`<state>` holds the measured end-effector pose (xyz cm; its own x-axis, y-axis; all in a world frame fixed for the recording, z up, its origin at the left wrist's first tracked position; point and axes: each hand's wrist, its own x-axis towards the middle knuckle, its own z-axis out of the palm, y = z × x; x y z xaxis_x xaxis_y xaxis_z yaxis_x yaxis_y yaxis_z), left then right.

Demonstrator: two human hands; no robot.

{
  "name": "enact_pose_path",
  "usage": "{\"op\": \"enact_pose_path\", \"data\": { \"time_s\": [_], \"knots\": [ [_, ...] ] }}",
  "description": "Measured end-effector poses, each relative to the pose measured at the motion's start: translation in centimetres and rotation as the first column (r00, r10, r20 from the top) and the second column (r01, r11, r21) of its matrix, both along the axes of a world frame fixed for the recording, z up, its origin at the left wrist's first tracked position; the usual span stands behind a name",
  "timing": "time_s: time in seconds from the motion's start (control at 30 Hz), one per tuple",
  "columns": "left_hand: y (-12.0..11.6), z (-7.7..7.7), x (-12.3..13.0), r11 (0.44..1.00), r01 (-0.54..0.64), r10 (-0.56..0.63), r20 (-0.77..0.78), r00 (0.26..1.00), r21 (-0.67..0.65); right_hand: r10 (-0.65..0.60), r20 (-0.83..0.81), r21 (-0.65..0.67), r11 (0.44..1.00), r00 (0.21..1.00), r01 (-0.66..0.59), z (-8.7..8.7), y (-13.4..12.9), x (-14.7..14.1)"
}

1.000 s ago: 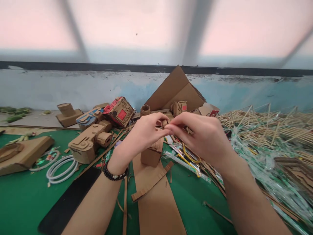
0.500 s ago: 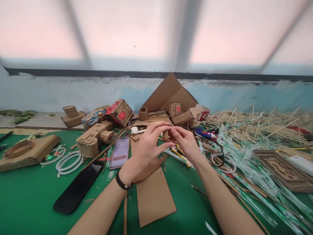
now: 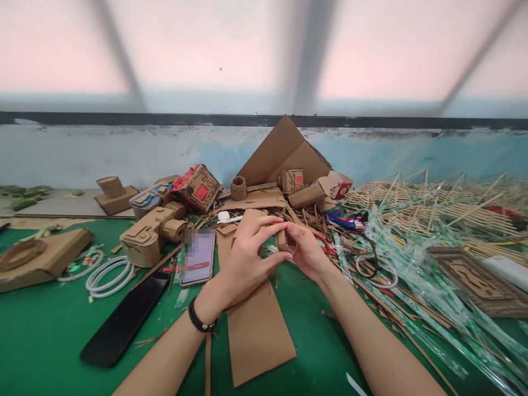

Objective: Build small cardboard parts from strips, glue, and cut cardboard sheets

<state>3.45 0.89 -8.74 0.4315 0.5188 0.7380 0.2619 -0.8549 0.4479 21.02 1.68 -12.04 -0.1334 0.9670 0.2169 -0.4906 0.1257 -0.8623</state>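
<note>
Between the left hand (image 3: pixel 252 256) and right hand (image 3: pixel 307 248), a small curled brown cardboard piece (image 3: pixel 282 241) sits pinched in a two-handed fingertip grip. Oversqueezing could crease it; slack fingers could drop it toward the flat brown cardboard panel (image 3: pixel 261 338) below.

We see by soft, diffuse light from the washed-out, pinkish-white translucent panels (image 3: pixel 231 44) ahead, with faint shadows on the smooth green tabletop (image 3: pixel 41 330), wide-angle stretching toward the edges, and pixelation over part of the rectangular, pale-screened phone (image 3: pixel 205 258).
</note>
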Motion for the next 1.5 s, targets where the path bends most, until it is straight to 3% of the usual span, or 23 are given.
{"op": "enact_pose_path", "data": {
  "time_s": [0.17,0.2,0.27,0.3,0.37,0.43,0.5,0.57,0.7,1.0,1.13,1.23,1.3,1.43,1.5],
  "knots": [
    [0.6,1.2,-1.7,0.995,0.076,-0.071,-0.078,0.994,0.06,-0.019,-0.029,-0.075,0.997,0.999,0.017,-0.1,-0.1,0.7],
    [1.0,1.5,-2.9,0.997,0.034,-0.03,-0.056,0.998,0.068,-0.024,-0.048,-0.103,0.995,0.999,0.019,-0.1,0.0,0.9],
    [2.0,1.6,-5.8,0.983,-0.177,0.177,0.018,0.984,0.044,-0.068,-0.107,-0.153,0.987,0.992,0.052,0.1,0.3,1.4],
    [2.7,1.4,-7.5,0.94,-0.34,0.339,0.017,0.94,0.037,-0.104,-0.14,-0.173,0.982,0.985,0.079,0.2,0.4,1.8],
    [4.3,0.3,-10.6,0.776,-0.625,0.63,-0.127,0.766,0.078,-0.169,-0.196,-0.207,0.97,0.966,0.128,0.3,0.8,2.6],
    [5.6,-1.2,-12.7,0.653,-0.745,0.72,-0.419,0.553,0.139,-0.213,-0.23,-0.228,0.96,0.95,0.161,0.4,1.1,3.4],
    [6.4,-2.6,-13.5,0.619,-0.766,0.674,-0.618,0.403,0.175,-0.245,-0.24,-0.239,0.953,0.939,0.188,0.4,1.3,4.0],
    [6.7,-3.5,-13.2,0.602,-0.771,0.633,-0.712,0.303,0.207,-0.267,-0.236,-0.248,0.946,0.934,0.207,0.4,1.4,4.2],
    [6.1,-3.7,-12.0,0.598,-0.762,0.588,-0.781,0.209,0.247,-0.272,-0.225,-0.27,0.94,0.936,0.208,0.3,1.4,4.0],
    [5.4,-3.5,-13.1,0.645,-0.713,0.566,-0.799,0.203,0.276,-0.236,-0.194,-0.264,0.947,0.952,0.181,0.1,1.3,3.9],
    [5.0,-2.3,-12.8,0.648,-0.736,0.571,-0.765,0.299,0.196,-0.239,-0.195,-0.264,0.947,0.951,0.184,0.1,1.3,3.9],
    [4.2,-0.9,-12.2,0.587,-0.805,0.565,-0.756,0.332,0.085,-0.247,-0.195,-0.267,0.945,0.949,0.191,0.3,1.3,3.8],
    [3.5,0.0,-11.8,0.519,-0.854,0.525,-0.805,0.277,0.045,-0.243,-0.195,-0.269,0.945,0.95,0.187,0.4,1.2,3.7],
    [2.4,0.9,-11.3,0.318,-0.946,0.452,-0.886,0.099,0.057,-0.227,-0.191,-0.273,0.947,0.955,0.171,0.5,1.2,3.7],
    [2.4,0.7,-11.3,0.283,-0.956,0.45,-0.891,0.062,0.077,-0.221,-0.19,-0.276,0.947,0.957,0.164,0.4,1.2,3.7]
  ]
}}
